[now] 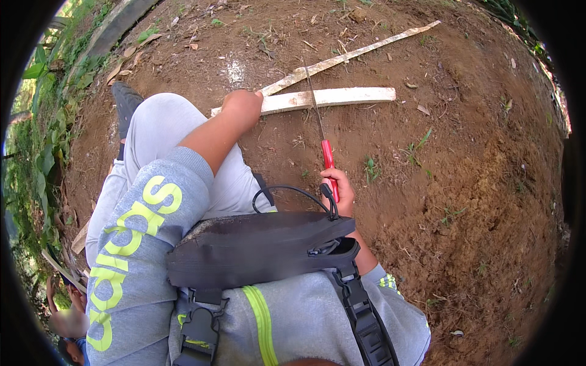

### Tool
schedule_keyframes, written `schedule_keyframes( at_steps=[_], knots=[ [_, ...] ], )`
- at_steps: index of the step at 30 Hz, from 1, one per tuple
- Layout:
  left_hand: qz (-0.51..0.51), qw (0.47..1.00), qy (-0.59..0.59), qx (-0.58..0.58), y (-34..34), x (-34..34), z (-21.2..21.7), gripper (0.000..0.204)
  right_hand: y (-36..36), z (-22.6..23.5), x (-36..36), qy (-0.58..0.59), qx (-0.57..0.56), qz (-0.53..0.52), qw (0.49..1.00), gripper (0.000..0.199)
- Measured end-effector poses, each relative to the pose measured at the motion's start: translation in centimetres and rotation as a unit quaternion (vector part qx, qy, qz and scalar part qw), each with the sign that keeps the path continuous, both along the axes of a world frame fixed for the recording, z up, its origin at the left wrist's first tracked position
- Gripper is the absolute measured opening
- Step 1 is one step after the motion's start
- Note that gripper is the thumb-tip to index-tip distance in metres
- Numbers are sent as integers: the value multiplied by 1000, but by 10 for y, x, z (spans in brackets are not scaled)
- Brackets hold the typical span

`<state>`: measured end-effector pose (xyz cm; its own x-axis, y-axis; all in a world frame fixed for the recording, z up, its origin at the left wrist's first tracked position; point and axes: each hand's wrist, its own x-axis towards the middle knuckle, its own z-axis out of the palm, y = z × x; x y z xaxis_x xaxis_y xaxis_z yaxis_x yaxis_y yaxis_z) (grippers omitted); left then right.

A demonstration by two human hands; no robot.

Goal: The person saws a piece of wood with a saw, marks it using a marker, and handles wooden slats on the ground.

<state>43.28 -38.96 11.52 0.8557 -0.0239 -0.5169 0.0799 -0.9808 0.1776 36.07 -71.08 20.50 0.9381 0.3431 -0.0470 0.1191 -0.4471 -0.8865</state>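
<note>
A long, thin, dark metal blade with a bright red handle is held in the right hand, and the fingers are closed around the handle. A thick, smooth, white stick of wood is laid on the brown dirt ground, ahead of the right hand, on the side of the ground's far edge. The stick is pointed from left to right. The blade is pointed away from the body, so a cross is made by the two. The crossing is found between the left hand and the stick's right end, a bit closer to the hand. The white stick is gripped near its left end by the left hand, which is closed over it, so the wood is nearer to that hand. A thin, rough, light brown strip of wood is slanted from beside the left hand toward the ground's far right corner, and the blade's tip is seen over it. From above, it cannot be told well whether the white stick is touched by the blade.
</note>
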Motion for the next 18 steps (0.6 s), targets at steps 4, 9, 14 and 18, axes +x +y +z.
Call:
schedule_keyframes(
  at_steps=[4, 9, 14, 18],
  knots=[
    [-4, 999, 14, 35, -8, -5, -2, 25, 16, 8, 12, 67, 0, -32, 997, 13],
    [-2, 998, 29, 58, -5, -3, -1, 26, 46, 20, 28, 69, 39, -63, 995, 14],
    [19, 999, 14, 48, -8, 1, 13, 36, 28, 21, 44, 103, 61, -48, 992, 14],
    [23, 997, -69, -11, -31, 11, 29, 48, 28, 22, 46, 139, 103, -47, 984, 15]
  ],
)
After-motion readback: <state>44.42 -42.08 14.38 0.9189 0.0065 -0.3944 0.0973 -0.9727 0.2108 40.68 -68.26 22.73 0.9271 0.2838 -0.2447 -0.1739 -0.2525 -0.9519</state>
